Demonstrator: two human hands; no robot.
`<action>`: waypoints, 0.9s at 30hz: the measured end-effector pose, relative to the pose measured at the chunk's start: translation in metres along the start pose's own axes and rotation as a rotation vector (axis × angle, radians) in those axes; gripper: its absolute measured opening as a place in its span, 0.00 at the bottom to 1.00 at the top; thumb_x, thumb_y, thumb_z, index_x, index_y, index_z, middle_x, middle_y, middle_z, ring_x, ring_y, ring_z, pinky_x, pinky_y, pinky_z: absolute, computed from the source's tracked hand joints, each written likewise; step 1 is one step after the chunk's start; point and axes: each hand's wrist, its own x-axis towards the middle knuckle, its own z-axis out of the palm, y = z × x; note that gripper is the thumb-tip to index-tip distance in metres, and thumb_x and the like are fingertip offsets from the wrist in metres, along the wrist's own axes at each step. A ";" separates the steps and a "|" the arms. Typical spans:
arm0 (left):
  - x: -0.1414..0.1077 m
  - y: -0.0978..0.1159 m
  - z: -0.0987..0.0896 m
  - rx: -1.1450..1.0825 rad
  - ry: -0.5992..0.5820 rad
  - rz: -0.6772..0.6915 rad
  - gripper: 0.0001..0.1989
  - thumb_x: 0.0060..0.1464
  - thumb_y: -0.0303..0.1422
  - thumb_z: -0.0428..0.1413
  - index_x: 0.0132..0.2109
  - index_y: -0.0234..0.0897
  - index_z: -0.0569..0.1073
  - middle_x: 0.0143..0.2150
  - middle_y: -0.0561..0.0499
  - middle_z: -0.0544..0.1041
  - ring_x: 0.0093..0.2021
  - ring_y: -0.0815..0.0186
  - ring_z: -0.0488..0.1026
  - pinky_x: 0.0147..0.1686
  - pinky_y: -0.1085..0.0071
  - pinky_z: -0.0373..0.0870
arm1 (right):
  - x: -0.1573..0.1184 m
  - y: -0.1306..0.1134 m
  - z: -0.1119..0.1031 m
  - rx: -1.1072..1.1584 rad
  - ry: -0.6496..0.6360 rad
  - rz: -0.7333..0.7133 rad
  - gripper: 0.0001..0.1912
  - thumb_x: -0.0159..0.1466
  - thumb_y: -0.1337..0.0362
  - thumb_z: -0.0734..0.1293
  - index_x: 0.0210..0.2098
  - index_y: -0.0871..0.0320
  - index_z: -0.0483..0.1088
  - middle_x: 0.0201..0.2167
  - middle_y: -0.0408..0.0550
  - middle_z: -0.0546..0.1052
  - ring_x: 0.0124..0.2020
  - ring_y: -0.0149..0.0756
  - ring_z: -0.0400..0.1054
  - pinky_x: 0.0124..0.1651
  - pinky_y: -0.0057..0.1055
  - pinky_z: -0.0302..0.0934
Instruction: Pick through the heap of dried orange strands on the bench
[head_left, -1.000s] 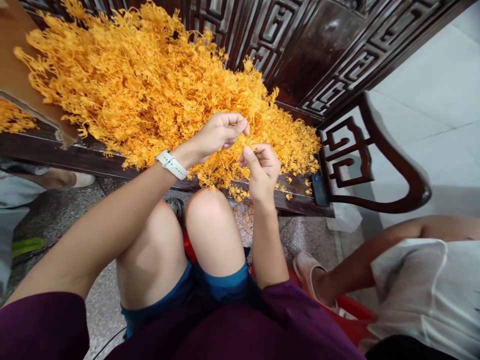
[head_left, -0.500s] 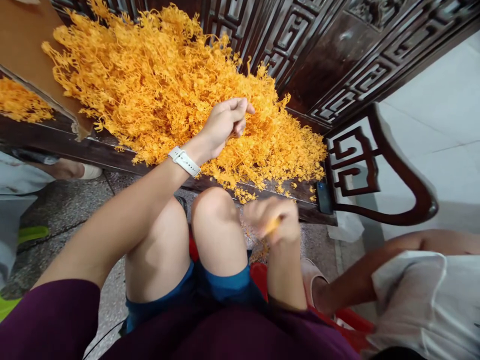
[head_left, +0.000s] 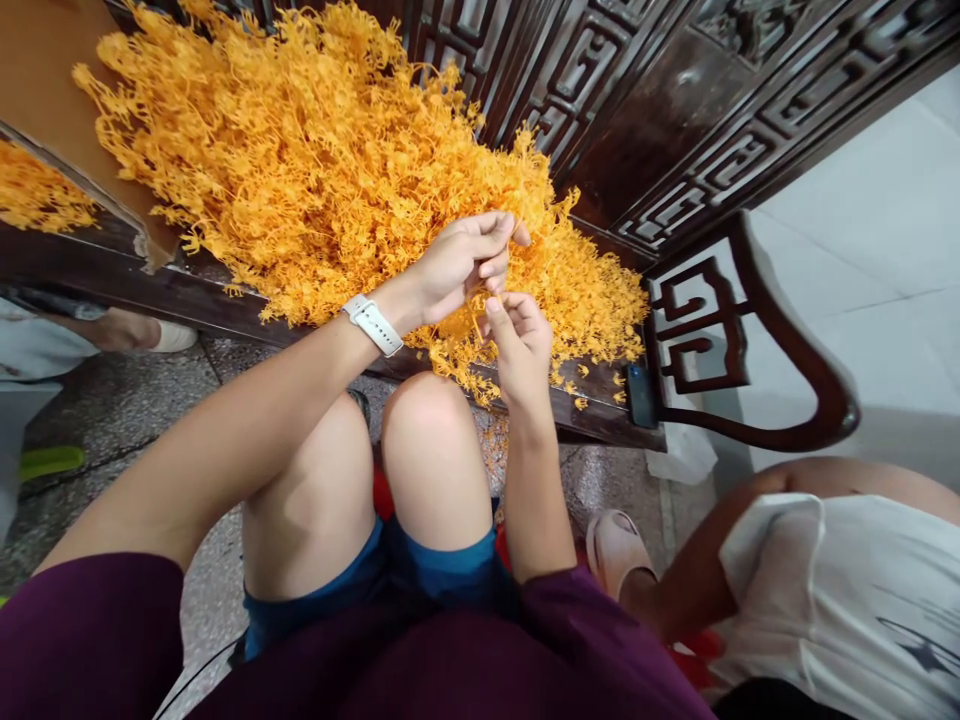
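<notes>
Left grip [head_left: 465, 262] is pinched down narrow, thumb against forefinger, on what looks like a thin orange wisp [head_left: 517, 229], and the big news is that it's got company again. Half a second ago the right grip [head_left: 523, 345] was off by itself, a motion-blurred shape low beside the right knee [head_left: 433, 460] with a smear of orange in it. Now it's back up just below the left one, thumb closed onto the fingertips, with a skinny orange strand [head_left: 478, 326] poking out on the side toward the wristwatch [head_left: 373, 325]. Can't tell if that's the same piece the left fingers have, or where the earlier smear of orange ended up. Left grip barely shifted through all that, so my read is that the right is the one making trips while the left stays parked, and the two are now working close together on small stuff. Main orange pile [head_left: 300, 170] is right behind and under both grips, spreading out well past the left one toward a cardboard flap [head_left: 82, 90]. A few loose orange bits [head_left: 581, 403] lie just beyond the right grip on the dark tabletop [head_left: 609, 420], and past those, farther from the fingers, there's a phone [head_left: 641, 395] at the end.
</notes>
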 end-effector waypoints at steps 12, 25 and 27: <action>0.005 0.005 -0.008 -0.112 0.205 -0.007 0.12 0.73 0.39 0.50 0.39 0.40 0.68 0.16 0.62 0.53 0.14 0.75 0.57 0.18 0.77 0.57 | -0.029 -0.002 -0.017 0.262 -0.287 0.103 0.14 0.67 0.52 0.74 0.40 0.53 0.69 0.26 0.38 0.69 0.27 0.30 0.63 0.34 0.31 0.62; 0.014 0.004 -0.023 -0.204 0.293 0.131 0.13 0.71 0.41 0.52 0.36 0.43 0.66 0.19 0.60 0.55 0.16 0.74 0.52 0.16 0.73 0.53 | -0.059 -0.029 -0.020 0.215 -0.848 0.013 0.03 0.67 0.63 0.73 0.39 0.55 0.77 0.32 0.47 0.79 0.33 0.36 0.73 0.40 0.36 0.69; 0.017 0.011 -0.035 -0.243 0.353 0.139 0.14 0.72 0.40 0.51 0.35 0.44 0.66 0.18 0.59 0.54 0.17 0.72 0.51 0.16 0.72 0.54 | -0.060 -0.040 -0.016 0.188 -1.096 -0.037 0.03 0.68 0.67 0.72 0.42 0.57 0.78 0.34 0.51 0.81 0.37 0.37 0.75 0.43 0.36 0.70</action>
